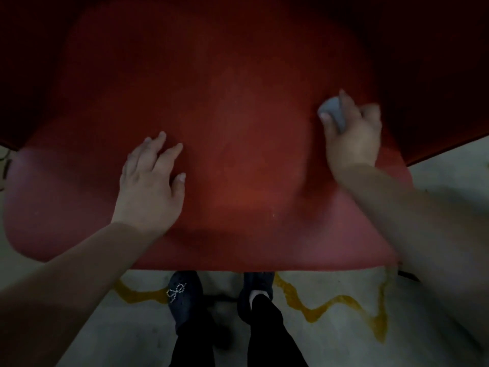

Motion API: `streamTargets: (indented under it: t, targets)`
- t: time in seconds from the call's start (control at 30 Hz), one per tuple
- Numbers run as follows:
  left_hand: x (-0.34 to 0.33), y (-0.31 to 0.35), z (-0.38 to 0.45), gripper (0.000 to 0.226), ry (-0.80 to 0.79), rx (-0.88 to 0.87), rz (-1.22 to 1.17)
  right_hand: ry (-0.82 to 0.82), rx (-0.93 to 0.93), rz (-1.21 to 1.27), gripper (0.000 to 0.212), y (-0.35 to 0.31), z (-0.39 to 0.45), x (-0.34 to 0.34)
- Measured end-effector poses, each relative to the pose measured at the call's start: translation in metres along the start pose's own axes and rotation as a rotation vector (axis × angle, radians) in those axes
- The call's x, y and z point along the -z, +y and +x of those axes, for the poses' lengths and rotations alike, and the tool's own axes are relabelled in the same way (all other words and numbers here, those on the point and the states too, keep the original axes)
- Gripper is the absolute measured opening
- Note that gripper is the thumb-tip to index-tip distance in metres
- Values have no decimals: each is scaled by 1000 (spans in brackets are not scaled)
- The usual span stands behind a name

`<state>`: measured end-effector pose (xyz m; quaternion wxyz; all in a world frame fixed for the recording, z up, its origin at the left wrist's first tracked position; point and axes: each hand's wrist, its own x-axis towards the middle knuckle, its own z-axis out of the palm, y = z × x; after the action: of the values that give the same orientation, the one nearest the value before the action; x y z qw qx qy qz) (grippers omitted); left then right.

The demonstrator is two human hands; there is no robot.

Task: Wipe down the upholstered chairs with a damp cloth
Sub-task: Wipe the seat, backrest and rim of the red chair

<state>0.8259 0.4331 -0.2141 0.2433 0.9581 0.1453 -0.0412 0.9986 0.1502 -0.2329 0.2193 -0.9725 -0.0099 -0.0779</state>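
Nearest to my view were two legs in black trousers (267,337) and two dark slippers: the left slipper (182,298) carried one beaded bow, and the right slipper (258,287) was partly hidden under the seat edge. Both stood on a pale floor (436,192) marked by one wavy yellow line (333,304), which ran from left to right behind the feet.

Above the feet I observed one red upholstered chair seat (232,160), which filled most of the frame. Its front edge lay directly over the slippers. The upper part of the frame was dark, and I could not tell seat from backrest there.

Two bare hands were on the seat, well apart. The left hand (150,181) rested flat on the left front area of the upholstery, with its fingers straight and spread and holding nothing. The right hand (354,131) lay farther back on the right side of the seat. Its fingers were curled round one small grey cloth (334,111), bunched into a wad. The cloth protruded at the fingertips, against the red surface. I could not tell whether the cloth was damp.
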Motion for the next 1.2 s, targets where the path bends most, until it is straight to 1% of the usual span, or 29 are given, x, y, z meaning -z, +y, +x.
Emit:
streamTargets:
  t: [0.03, 0.07, 0.1, 0.13, 0.23, 0.3, 0.37, 0.4, 0.47, 0.5, 0.57, 0.6, 0.63, 0.67, 0.73, 0.8, 0.83, 0.9, 0.97, 1.0, 1.03, 1.07, 1.1, 1.13, 1.17, 1.2]
  targets:
    - [0, -1, 1, 52, 2, -8, 3, -6, -39, 19, 54, -13, 10, -10]
    - [-1, -2, 2, 52, 2, -13, 5, -19, -26, 22, 54, -28, 10, -21]
    - [-1, -2, 2, 52, 0, -14, 6, -32, 47, 23, 54, -43, 0, -30]
    - [0, -2, 2, 52, -2, -12, 4, -63, 160, 37, 54, -58, -16, -36]
    - [3, 0, 2, 52, -12, 3, -6, -233, 492, 28, 58, -77, -74, -29]
    - [5, -1, 3, 51, -20, 1, -4, -292, 570, -40, 60, -69, -91, -13]
    - [8, -6, 4, 51, -8, -7, 0, -289, 589, -104, 60, -56, -84, -1]
    - [10, -10, 5, 51, 1, 0, -4, -268, 583, -99, 60, -51, -74, 0]
    - [13, -17, 6, 51, 7, 29, -19, -200, 516, 5, 60, -48, -38, -10]
    - [14, -20, 6, 51, 6, 39, -24, -139, 442, 53, 62, -52, -13, -19]
    - [15, -24, 5, 52, 9, 58, -23, -53, 221, 105, 71, -73, 40, -40]
    - [15, -26, 4, 52, 12, 63, -20, -58, 124, 113, 72, -87, 63, -53]
    - [16, -28, 3, 52, 13, 61, -18, -91, 84, 92, 71, -103, 78, -68]
    - [16, -30, 2, 52, 14, 58, -18, -131, 108, 75, 68, -120, 81, -82]
    - [18, -34, 0, 52, 20, 62, -26, -199, 225, 125, 62, -149, 52, -100]
    - [18, -36, -3, 52, 22, 70, -33, -202, 369, 215, 59, -159, -8, -97]
    - [18, -36, -3, 53, 21, 73, -35, -210, 454, 253, 57, -156, -42, -86]
    - [19, -36, -3, 53, 17, 71, -40, -330, 640, 283, 56, -138, -94, -60]
    - [20, -36, -1, 52, 14, 58, -49, -467, 767, 269, 56, -116, -112, -39]
    - [20, -36, -1, 52, 12, 58, -53, -477, 784, 244, 55, -106, -105, -34]
    - [21, -36, 0, 51, 8, 61, -57, -415, 769, 203, 53, -98, -92, -33]
    - [22, -35, -1, 51, 6, 64, -62, -306, 714, 156, 52, -92, -72, -35]
    - [22, -35, -1, 51, 5, 68, -64, -190, 620, 106, 50, -89, -47, -39]
    - [22, -35, -2, 52, 5, 68, -61, -116, 505, 60, 50, -88, -21, -41]
    - [21, -35, -3, 52, 6, 64, -56, -107, 393, 38, 51, -88, 0, -46]
    - [20, -36, -4, 52, 4, 59, -51, -144, 305, 35, 52, -91, 10, -49]
